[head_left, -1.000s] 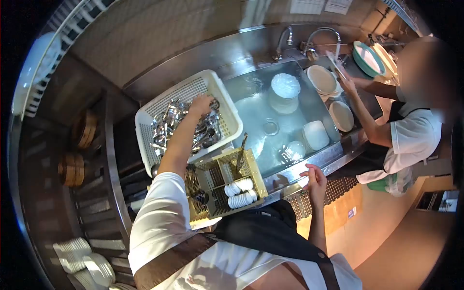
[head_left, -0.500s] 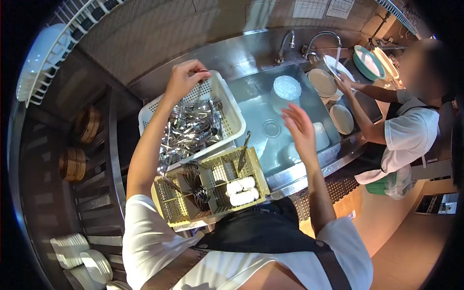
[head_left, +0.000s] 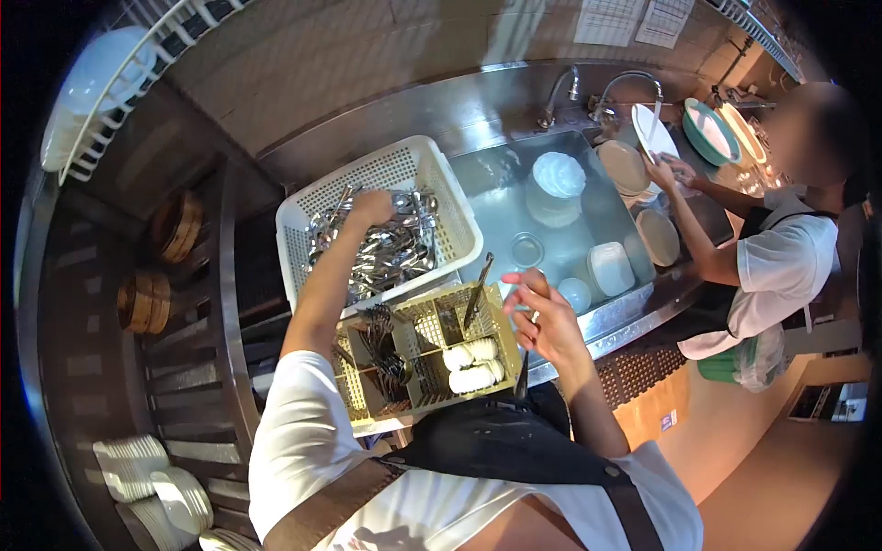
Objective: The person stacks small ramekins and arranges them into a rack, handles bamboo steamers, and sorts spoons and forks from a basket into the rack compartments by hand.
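My left hand (head_left: 372, 209) reaches down into a white perforated basket (head_left: 455, 207) and touches the heap of metal cutlery (head_left: 386, 250); its fingertips are hidden. Nearer my body, my right hand (head_left: 547, 323) has curled fingers, with a ring on one. Below it shows a slim dark piece (head_left: 523, 367), too unclear to name. Between my arms is a yellowish divided cutlery rack (head_left: 427, 340). Dark forks (head_left: 381, 349) fill one compartment, white spoons (head_left: 473, 365) lie in another, and one dark utensil (head_left: 478, 292) leans upright at the back.
A steel sink (head_left: 501, 197) holds water, stacked clear bowls (head_left: 557, 188) and a white container (head_left: 611, 268). At right, a co-worker (head_left: 781, 248) rinses a white plate (head_left: 654, 133) under a tap (head_left: 657, 92). White dishes (head_left: 133, 468) stand on the lower left shelf.
My left hand has dropped from above the basket's far rim into the cutlery. My right hand has moved from over the sink toward the rack, its fingers curling. The view has shifted slightly.
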Available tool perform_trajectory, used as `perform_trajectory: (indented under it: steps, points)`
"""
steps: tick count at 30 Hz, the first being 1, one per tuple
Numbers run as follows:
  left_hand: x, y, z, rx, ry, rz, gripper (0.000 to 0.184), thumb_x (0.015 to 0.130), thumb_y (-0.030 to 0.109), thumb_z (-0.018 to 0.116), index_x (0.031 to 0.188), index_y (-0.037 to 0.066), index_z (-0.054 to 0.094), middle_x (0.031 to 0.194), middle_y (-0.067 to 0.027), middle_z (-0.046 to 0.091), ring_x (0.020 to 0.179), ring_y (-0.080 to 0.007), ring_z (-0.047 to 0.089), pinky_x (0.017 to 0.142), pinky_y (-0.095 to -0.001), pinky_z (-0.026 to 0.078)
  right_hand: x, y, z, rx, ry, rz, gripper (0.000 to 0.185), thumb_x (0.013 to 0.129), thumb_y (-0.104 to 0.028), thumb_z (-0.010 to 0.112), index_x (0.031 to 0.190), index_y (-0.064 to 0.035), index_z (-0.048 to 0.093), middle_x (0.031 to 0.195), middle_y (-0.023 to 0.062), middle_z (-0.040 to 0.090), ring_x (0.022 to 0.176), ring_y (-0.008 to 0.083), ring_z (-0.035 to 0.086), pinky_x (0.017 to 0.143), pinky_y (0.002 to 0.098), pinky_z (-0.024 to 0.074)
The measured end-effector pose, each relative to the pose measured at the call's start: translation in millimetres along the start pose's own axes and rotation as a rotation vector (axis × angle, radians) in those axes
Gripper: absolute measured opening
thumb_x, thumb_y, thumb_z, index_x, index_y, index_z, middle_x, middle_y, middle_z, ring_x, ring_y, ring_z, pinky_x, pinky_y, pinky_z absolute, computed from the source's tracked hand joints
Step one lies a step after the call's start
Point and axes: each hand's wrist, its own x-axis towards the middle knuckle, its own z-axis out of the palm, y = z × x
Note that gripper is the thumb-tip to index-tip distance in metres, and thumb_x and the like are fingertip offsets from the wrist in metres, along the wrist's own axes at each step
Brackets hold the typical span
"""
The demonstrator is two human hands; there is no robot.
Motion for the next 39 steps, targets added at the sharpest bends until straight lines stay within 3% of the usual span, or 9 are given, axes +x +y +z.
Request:
perform_trajectory:
  steps: [5, 10, 13, 18, 20, 22, 24, 34, 39]
  points:
    - [30, -1, 26, -0.022, 0.193, -0.209, 0.042, 0.078, 0.038, 0.067, 0.098, 0.001, 0.064, 0.105, -0.0199, 0.064, 0.097, -0.0364, 0.063, 0.083, -0.0450, 0.051, -19, -2, -17, 0.088, 0.218, -0.039, 0.026, 0.096, -0.023, 0.046, 0.115, -0.0049, 0.050, 0.080, 0.0075, 0.057, 0.049, 0.0088, 0.038, 0.041, 0.0257, 0.0373]
    - [34, 20, 20, 0.042, 0.072, -0.249, 0.041, 0.083, 0.040, 0.061, 0.104, 0.005, 0.065, 0.111, -0.0135, 0.065, 0.104, -0.0317, 0.062, 0.087, -0.0501, 0.047, -13, 12, -36, 0.191, 0.330, -0.089, 0.028, 0.096, -0.029, 0.048, 0.112, -0.0061, 0.051, 0.088, 0.0110, 0.061, 0.050, 0.0111, 0.044, 0.046, 0.0268, 0.0418]
    - [60, 32, 61, 0.185, 0.198, -0.543, 0.043, 0.083, 0.039, 0.058, 0.108, 0.005, 0.062, 0.112, -0.0119, 0.063, 0.104, -0.0341, 0.060, 0.080, -0.0560, 0.044, -10, 18, -37, 0.220, 0.376, -0.123, 0.033, 0.097, -0.035, 0.047, 0.111, -0.0057, 0.053, 0.082, 0.0098, 0.064, 0.048, 0.0119, 0.046, 0.051, 0.0300, 0.0464]
    - [63, 28, 49, 0.339, 0.116, -0.348, 0.040, 0.081, 0.030, 0.058, 0.112, 0.005, 0.060, 0.110, -0.0134, 0.064, 0.098, -0.0312, 0.063, 0.076, -0.0535, 0.047, -21, 11, -47, 0.199, 0.352, -0.187, 0.035, 0.098, -0.037, 0.044, 0.109, -0.0050, 0.055, 0.073, 0.0082, 0.065, 0.044, 0.0093, 0.043, 0.044, 0.0262, 0.0374]
    - [60, 20, 41, 0.122, 0.134, -0.332, 0.035, 0.082, 0.031, 0.058, 0.106, 0.006, 0.063, 0.104, -0.0108, 0.067, 0.092, -0.0299, 0.066, 0.071, -0.0499, 0.051, -25, 11, -57, 0.230, 0.328, -0.183, 0.035, 0.098, -0.037, 0.045, 0.109, -0.0050, 0.055, 0.070, 0.0080, 0.064, 0.041, 0.0073, 0.038, 0.039, 0.0235, 0.0306]
    - [44, 12, 26, 0.212, 0.151, -0.301, 0.027, 0.082, 0.027, 0.058, 0.098, 0.007, 0.066, 0.098, -0.0112, 0.069, 0.086, -0.0288, 0.068, 0.067, -0.0454, 0.054, -27, 9, -62, 0.239, 0.327, -0.215, 0.034, 0.097, -0.035, 0.047, 0.109, -0.0049, 0.055, 0.066, 0.0062, 0.061, 0.040, 0.0067, 0.033, 0.038, 0.0217, 0.0261]
    - [23, -8, 11, 0.283, 0.333, -0.051, 0.021, 0.081, 0.021, 0.057, 0.091, 0.006, 0.067, 0.094, -0.0157, 0.069, 0.085, -0.0306, 0.068, 0.067, -0.0444, 0.054, -23, 10, -67, 0.283, 0.345, -0.227, 0.029, 0.096, -0.034, 0.051, 0.106, -0.0071, 0.057, 0.064, 0.0022, 0.058, 0.038, 0.0057, 0.030, 0.036, 0.0209, 0.0219]
    - [-202, -17, -105, -0.073, 1.100, -0.364, 0.016, 0.080, 0.018, 0.057, 0.091, 0.013, 0.066, 0.081, -0.0148, 0.067, 0.076, -0.0373, 0.064, 0.064, -0.0465, 0.050, 3, 3, -27, 0.111, 0.065, -0.098, 0.030, 0.099, -0.033, 0.043, 0.103, -0.0063, 0.056, 0.066, 0.0046, 0.061, 0.037, 0.0061, 0.033, 0.033, 0.0199, 0.0235]
    - [-328, 7, -81, -0.376, 1.233, -0.389, 0.025, 0.077, 0.005, 0.054, 0.099, 0.007, 0.066, 0.079, -0.0141, 0.067, 0.071, -0.0270, 0.066, 0.064, -0.0351, 0.051, 17, 15, -16, 0.083, -0.108, -0.041, 0.029, 0.100, -0.033, 0.042, 0.106, -0.0085, 0.055, 0.072, 0.0065, 0.063, 0.036, 0.0056, 0.034, 0.032, 0.0184, 0.0262]
